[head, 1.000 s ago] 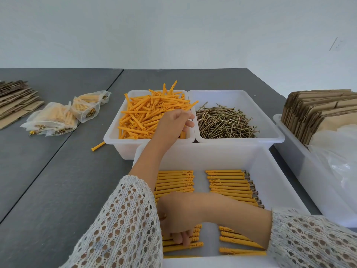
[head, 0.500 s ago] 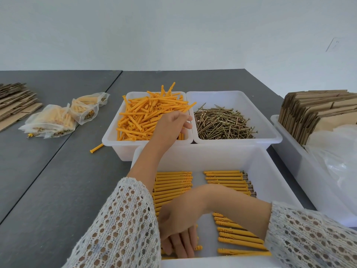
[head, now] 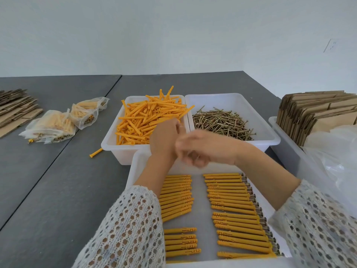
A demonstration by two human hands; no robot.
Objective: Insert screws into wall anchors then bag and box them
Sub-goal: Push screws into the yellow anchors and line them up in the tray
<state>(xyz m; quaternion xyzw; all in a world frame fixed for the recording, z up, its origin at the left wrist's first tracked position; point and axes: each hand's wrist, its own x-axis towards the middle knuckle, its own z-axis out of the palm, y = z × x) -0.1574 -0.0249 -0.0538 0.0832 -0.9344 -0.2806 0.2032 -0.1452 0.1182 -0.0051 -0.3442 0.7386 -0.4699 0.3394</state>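
Observation:
A white bin (head: 110, 144) holds a heap of loose orange wall anchors (head: 143, 117). Beside it on the right, a second white bin (head: 270, 140) holds brass screws (head: 222, 120). My left hand (head: 164, 138) is over the anchor bin's front right corner, back of the hand up and fingers hidden. My right hand (head: 201, 147) is blurred just right of it, above the near tray's far wall, fingers loosely curled and nothing seen in them. The near white tray (head: 133, 171) holds two columns of anchors with screws in them (head: 228, 200).
Filled clear bags (head: 52, 126) lie at the left on the grey table, with flat cardboard (head: 15, 109) beyond them. One stray anchor (head: 96, 152) lies in front of the anchor bin. A bin at the right holds folded cardboard (head: 316, 113) and clear plastic bags (head: 332, 151).
My right hand has lifted out of the near tray and risen to beside my left hand. My left hand has stayed at the anchor bin.

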